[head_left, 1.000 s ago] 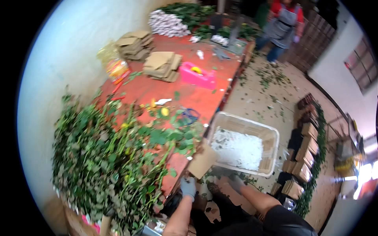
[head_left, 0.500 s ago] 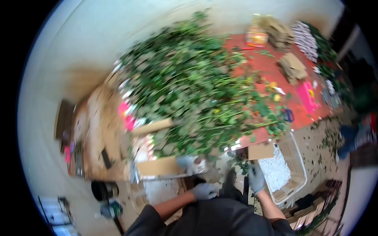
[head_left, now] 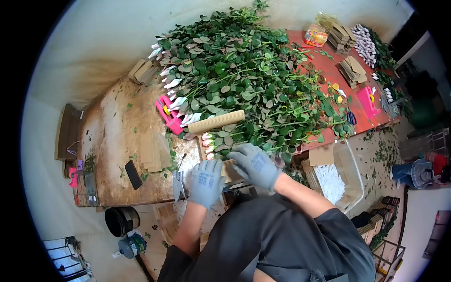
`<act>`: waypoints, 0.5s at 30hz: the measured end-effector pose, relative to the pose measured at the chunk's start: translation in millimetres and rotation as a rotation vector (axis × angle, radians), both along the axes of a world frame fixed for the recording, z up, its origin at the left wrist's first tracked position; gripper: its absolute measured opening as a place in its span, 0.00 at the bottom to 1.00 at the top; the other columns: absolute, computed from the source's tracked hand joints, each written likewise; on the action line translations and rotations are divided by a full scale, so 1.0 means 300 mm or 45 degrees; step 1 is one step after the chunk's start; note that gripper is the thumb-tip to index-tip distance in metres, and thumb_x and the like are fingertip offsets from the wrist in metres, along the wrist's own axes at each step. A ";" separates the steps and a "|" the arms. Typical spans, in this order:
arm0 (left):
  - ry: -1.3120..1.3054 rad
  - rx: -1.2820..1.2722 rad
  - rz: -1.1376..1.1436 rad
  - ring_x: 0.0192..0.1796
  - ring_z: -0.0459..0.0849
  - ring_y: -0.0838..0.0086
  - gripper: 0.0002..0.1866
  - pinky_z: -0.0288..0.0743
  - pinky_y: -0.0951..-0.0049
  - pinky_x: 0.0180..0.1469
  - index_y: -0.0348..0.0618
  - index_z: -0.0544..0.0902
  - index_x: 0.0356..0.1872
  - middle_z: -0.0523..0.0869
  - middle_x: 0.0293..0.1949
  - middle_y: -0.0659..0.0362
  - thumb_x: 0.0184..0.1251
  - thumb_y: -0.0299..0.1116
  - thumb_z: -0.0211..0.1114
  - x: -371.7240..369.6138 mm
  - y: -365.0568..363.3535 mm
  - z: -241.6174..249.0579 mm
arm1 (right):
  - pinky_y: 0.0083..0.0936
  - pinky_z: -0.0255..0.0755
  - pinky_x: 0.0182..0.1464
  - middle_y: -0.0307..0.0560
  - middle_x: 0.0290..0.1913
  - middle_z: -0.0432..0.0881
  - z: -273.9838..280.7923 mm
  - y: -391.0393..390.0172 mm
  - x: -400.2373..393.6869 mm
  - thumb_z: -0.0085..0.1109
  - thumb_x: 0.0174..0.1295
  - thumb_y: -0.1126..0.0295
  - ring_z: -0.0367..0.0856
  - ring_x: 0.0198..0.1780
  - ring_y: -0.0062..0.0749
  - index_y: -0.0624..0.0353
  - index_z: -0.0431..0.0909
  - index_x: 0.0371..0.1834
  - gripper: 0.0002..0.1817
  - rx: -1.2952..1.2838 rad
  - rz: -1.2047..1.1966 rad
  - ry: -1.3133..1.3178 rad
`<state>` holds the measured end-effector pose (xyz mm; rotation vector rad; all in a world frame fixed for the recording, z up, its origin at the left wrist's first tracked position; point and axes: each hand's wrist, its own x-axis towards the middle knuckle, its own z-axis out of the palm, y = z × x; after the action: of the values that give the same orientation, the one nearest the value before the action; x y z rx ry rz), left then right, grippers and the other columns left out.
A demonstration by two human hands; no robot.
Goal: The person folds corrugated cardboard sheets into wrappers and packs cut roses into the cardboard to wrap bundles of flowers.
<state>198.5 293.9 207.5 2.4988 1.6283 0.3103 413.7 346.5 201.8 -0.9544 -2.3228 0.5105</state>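
- Bringing the left hand (head_left: 206, 182) to the left end of a small corrugated cardboard piece (head_left: 230, 172), palm down, fingers pressed side by side; cannot tell whether pinching the edge.
- Laying the right hand (head_left: 256, 166) over the right part of the same piece, fingers close together and bent; cannot tell from the hidden fingertips whether pinching it.
- Showing, between both gloves, only the middle of that piece, at the near edge of the wooden table (head_left: 110, 127).
- Just beyond the hands, pink-tipped rose heads (head_left: 208, 144) in a short row, with leafy stems (head_left: 244, 89) running off to the right.
- Beyond those heads, in the way, a long corrugated cardboard strip (head_left: 216, 121) across the bunch.
- Just beside the left hand, a metal stand (head_left: 179, 186); farther left, flat cardboard sheets (head_left: 156, 151) and a dark phone (head_left: 133, 175).
- Past the strip, a pink tape dispenser (head_left: 169, 115) against white-wrapped heads (head_left: 177, 103).
- Right of the right hand, below the red tabletop (head_left: 329, 66), a crate (head_left: 356, 178) with white paper shreds (head_left: 329, 183).
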 end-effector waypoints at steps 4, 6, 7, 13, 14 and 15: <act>0.098 -0.022 -0.014 0.52 0.81 0.58 0.22 0.72 0.58 0.57 0.42 0.79 0.54 0.83 0.50 0.52 0.59 0.35 0.70 -0.069 0.027 -0.089 | 0.43 0.74 0.53 0.52 0.46 0.78 -0.041 0.027 -0.097 0.63 0.64 0.65 0.78 0.50 0.50 0.54 0.78 0.51 0.14 -0.090 -0.019 -0.094; 0.122 0.022 -0.010 0.51 0.82 0.58 0.19 0.73 0.58 0.56 0.42 0.79 0.52 0.83 0.49 0.52 0.60 0.34 0.68 -0.078 0.030 -0.161 | 0.44 0.75 0.52 0.52 0.46 0.78 -0.057 0.052 -0.129 0.63 0.64 0.65 0.79 0.49 0.51 0.54 0.78 0.51 0.14 -0.090 -0.030 -0.138; 0.160 0.077 -0.001 0.50 0.82 0.58 0.16 0.73 0.58 0.55 0.43 0.79 0.50 0.84 0.47 0.52 0.61 0.34 0.66 -0.079 0.043 -0.189 | 0.44 0.76 0.51 0.52 0.46 0.78 -0.057 0.066 -0.142 0.64 0.64 0.65 0.79 0.49 0.51 0.54 0.78 0.52 0.15 -0.079 -0.036 -0.168; 0.051 0.218 0.020 0.44 0.82 0.60 0.08 0.74 0.58 0.49 0.47 0.77 0.42 0.81 0.40 0.53 0.62 0.31 0.60 -0.075 0.060 -0.270 | 0.44 0.77 0.51 0.52 0.47 0.81 -0.070 0.159 -0.159 0.63 0.65 0.63 0.81 0.52 0.50 0.53 0.80 0.48 0.12 -0.130 -0.209 -0.243; 0.047 0.213 0.030 0.44 0.82 0.60 0.09 0.73 0.58 0.49 0.47 0.78 0.42 0.81 0.40 0.53 0.62 0.31 0.59 -0.075 0.060 -0.275 | 0.44 0.77 0.51 0.52 0.46 0.81 -0.077 0.185 -0.157 0.64 0.64 0.65 0.81 0.51 0.52 0.54 0.80 0.49 0.13 -0.044 -0.280 -0.240; 0.046 0.205 0.044 0.44 0.82 0.60 0.09 0.73 0.58 0.49 0.47 0.78 0.43 0.81 0.40 0.54 0.61 0.30 0.59 -0.074 0.061 -0.275 | 0.43 0.76 0.52 0.52 0.45 0.80 -0.069 0.212 -0.158 0.65 0.63 0.67 0.80 0.50 0.53 0.55 0.80 0.50 0.14 0.038 -0.347 -0.234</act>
<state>176.3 312.1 125.2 2.6082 1.7260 0.4187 366.3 410.0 181.1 -1.3266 -2.3002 0.2854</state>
